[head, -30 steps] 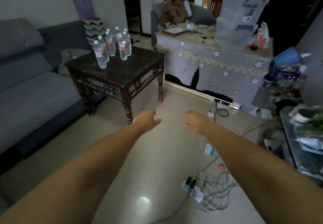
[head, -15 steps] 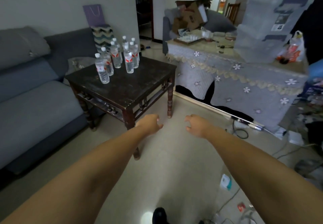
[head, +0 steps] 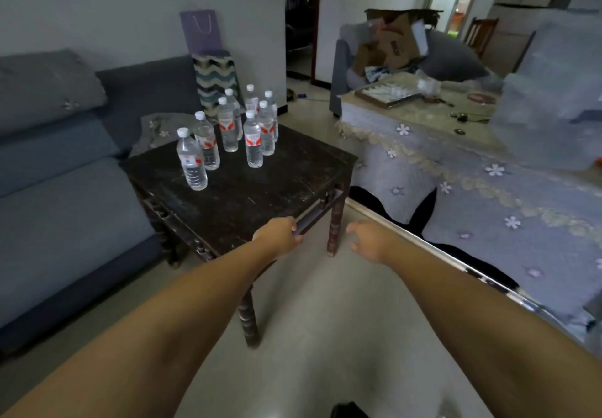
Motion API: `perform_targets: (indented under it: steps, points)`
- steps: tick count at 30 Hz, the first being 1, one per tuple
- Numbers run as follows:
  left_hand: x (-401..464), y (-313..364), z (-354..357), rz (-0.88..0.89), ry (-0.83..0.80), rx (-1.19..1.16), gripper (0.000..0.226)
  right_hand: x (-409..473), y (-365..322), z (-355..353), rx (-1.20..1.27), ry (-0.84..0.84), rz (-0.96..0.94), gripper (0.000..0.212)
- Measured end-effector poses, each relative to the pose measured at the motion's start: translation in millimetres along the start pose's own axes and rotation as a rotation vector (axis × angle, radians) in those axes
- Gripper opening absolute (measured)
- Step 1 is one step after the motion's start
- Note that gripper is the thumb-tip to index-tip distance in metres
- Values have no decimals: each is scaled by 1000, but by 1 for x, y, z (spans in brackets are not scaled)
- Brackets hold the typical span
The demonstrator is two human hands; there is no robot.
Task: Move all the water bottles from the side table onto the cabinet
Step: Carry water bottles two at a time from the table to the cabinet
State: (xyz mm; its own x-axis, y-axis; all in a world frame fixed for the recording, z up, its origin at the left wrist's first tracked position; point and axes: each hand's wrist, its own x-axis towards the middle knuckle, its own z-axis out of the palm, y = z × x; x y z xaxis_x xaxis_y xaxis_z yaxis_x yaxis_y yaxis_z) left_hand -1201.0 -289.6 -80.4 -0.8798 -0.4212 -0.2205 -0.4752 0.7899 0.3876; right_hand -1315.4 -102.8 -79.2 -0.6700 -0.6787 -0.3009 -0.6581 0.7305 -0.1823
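- The clear plastic water bottles with white caps and red-and-white labels [head: 253, 139] stood upright in a loose cluster on the far left part of the dark, worn wooden side table [head: 260, 189]; eight could be counted, though those at the back overlapped and the count is uncertain.
- One bottle [head: 191, 159] stood nearest the camera at the left of the group, a little apart from the rest.
- The left hand [head: 280, 235] reached forward over the near right edge of the side table, fingers curled loosely downward, holding nothing; whether it touched the table edge could not be told.
- The right hand [head: 369, 241] hung over the pale tiled floor [head: 325, 336] just to the right of the table's front leg, fingers half-spread and slack, with nothing in it.
- Both hands were well short of the bottles.
- A grey fabric sofa [head: 65, 189] ran along the left, close beside the side table.
- To the right stood a long surface under a lavender quilted cover with white flowers and a lace hem [head: 472, 189], cluttered on top.
- A purple paper bag [head: 201, 31] leaned against the wall behind the bottles.
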Motion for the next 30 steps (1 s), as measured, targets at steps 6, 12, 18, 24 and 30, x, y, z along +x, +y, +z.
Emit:
perform_targets:
  steps: [6,12,18,24,30]
  points:
    - [93,-22,-24,-151,89,-68,39,120,10,-38,-63,10,-151,38]
    - [180,-32,-43,-307,145,-138,38,229,20,-85,-122,-45,-291,40]
    - [228,-50,-40,-408,129,-208,36,313,10,-92,-151,-101,-365,40]
    - [257,-120,-61,-584,197,-293,32,378,-54,-78,-120,-160,-493,41]
    - [288,-212,-76,-785,113,-367,52,468,-132,-68,-70,-210,-541,41]
